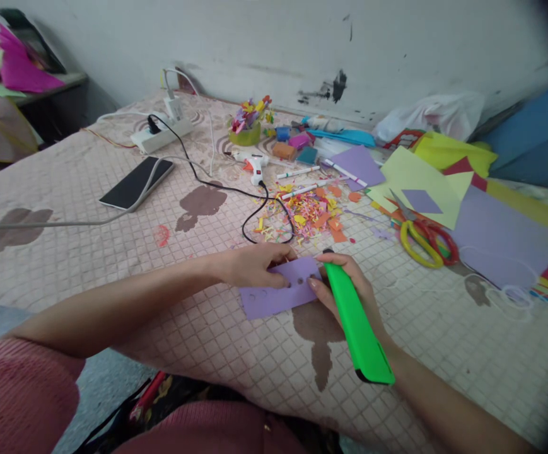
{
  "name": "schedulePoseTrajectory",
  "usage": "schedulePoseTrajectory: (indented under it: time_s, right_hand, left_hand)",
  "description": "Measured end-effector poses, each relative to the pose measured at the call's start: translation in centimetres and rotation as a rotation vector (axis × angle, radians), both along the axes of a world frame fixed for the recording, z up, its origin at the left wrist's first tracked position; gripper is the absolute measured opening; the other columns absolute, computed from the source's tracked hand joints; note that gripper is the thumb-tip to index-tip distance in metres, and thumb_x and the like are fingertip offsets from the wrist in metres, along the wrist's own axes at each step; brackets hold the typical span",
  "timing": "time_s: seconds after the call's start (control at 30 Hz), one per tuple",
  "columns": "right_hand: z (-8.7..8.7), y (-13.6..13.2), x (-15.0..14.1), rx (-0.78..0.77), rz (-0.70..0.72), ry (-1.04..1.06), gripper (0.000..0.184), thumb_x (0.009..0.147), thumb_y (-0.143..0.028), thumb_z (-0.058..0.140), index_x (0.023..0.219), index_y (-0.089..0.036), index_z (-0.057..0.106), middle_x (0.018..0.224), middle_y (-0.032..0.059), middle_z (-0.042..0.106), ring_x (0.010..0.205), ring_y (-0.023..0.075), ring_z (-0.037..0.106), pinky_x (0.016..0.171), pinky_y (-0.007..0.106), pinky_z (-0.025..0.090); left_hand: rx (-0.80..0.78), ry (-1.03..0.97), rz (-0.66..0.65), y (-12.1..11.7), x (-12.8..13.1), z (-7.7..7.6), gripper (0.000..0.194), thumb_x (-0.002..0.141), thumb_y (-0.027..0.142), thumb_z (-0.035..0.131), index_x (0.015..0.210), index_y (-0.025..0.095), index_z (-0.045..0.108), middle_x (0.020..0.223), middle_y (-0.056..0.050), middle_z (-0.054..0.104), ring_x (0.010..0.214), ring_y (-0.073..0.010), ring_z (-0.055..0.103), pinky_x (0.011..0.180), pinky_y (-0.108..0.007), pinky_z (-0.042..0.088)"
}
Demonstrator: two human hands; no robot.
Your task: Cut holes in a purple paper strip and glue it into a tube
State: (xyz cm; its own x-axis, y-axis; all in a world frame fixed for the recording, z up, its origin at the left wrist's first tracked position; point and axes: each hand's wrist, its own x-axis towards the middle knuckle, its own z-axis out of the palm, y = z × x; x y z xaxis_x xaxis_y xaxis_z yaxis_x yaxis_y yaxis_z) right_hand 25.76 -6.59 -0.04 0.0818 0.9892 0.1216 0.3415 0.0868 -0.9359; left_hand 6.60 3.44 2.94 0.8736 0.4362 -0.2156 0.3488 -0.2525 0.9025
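A small strip of purple paper [267, 304] lies on the cloth in front of me, with several small round marks or holes along it. My left hand [255, 265] pinches its upper edge, thumb on top and fingers curled behind. My right hand [349, 284] is wrapped around a long bright green hole punch [361, 325] with black ends. The punch slants over the right end of the strip, and my right thumb rests close to the paper there. My hand hides the jaw of the punch.
Beyond my hands lie paper scraps [309, 211], a hot glue gun [255, 165] with its black cord, and white pens [304, 189]. Scissors [425, 243] and coloured sheets [501, 233] are at right. A phone [136, 183] and a power strip [160, 135] sit at left.
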Motion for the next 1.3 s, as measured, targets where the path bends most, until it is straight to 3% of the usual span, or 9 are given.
schedulePoseTrajectory:
  time_s: [0.27, 0.43, 0.8, 1.17, 1.3]
  right_hand:
    - [-0.1, 0.0, 0.0, 0.012, -0.029, -0.025, 0.026, 0.079, -0.029, 0.068, 0.102, -0.025, 0.058, 0.077, -0.0015, 0.059, 0.062, 0.0129, 0.055, 0.059, 0.026, 0.049]
    - [-0.2, 0.1, 0.1, 0.000, -0.030, -0.018, 0.026, 0.079, -0.029, 0.068, 0.103, -0.026, 0.058, 0.078, -0.0015, 0.059, 0.064, 0.0131, 0.056, 0.060, 0.026, 0.050]
    - [-0.4, 0.0, 0.1, -0.013, -0.018, -0.013, 0.027, 0.080, -0.028, 0.067, 0.105, -0.025, 0.057, 0.079, -0.0014, 0.058, 0.063, 0.0124, 0.055, 0.060, 0.025, 0.049]
    - [-0.3, 0.1, 0.2, 0.005, 0.009, 0.013, 0.026, 0.081, -0.024, 0.066, 0.105, -0.026, 0.056, 0.076, -0.0037, 0.058, 0.063, 0.0105, 0.055, 0.059, 0.022, 0.048]
    - [-0.3, 0.1, 0.1, 0.016, 0.008, 0.006, 0.025, 0.081, -0.023, 0.066, 0.104, -0.026, 0.057, 0.076, -0.0038, 0.057, 0.064, 0.0105, 0.055, 0.060, 0.022, 0.049]
  left_hand:
    - [-0.182, -0.076, -0.035, 0.5, -0.5, -0.7, 0.022, 0.086, 0.029, 0.056, 0.103, 0.015, 0.052, 0.089, -0.002, 0.060, 0.074, -0.0113, 0.057, 0.063, -0.022, 0.047]
    - [-0.193, -0.086, -0.022, 0.6, -0.6, -0.9, 0.017, 0.087, 0.029, 0.055, 0.097, 0.016, 0.052, 0.080, 0.002, 0.057, 0.064, -0.0081, 0.053, 0.056, -0.019, 0.043]
    - [-0.006, -0.011, 0.022, 0.1, -0.4, -0.4, 0.024, 0.082, 0.030, 0.058, 0.099, 0.014, 0.059, 0.086, -0.002, 0.061, 0.076, -0.0132, 0.056, 0.063, -0.022, 0.043]
    - [0.144, 0.054, 0.075, -0.6, -0.2, -0.2, 0.032, 0.072, 0.027, 0.067, 0.100, 0.014, 0.060, 0.084, 0.001, 0.062, 0.071, -0.0120, 0.053, 0.059, -0.022, 0.038]
    - [0.202, 0.049, 0.097, -1.0, 0.1, -0.3, 0.036, 0.072, 0.041, 0.072, 0.094, 0.015, 0.059, 0.080, 0.001, 0.059, 0.069, -0.0121, 0.052, 0.058, -0.022, 0.036]
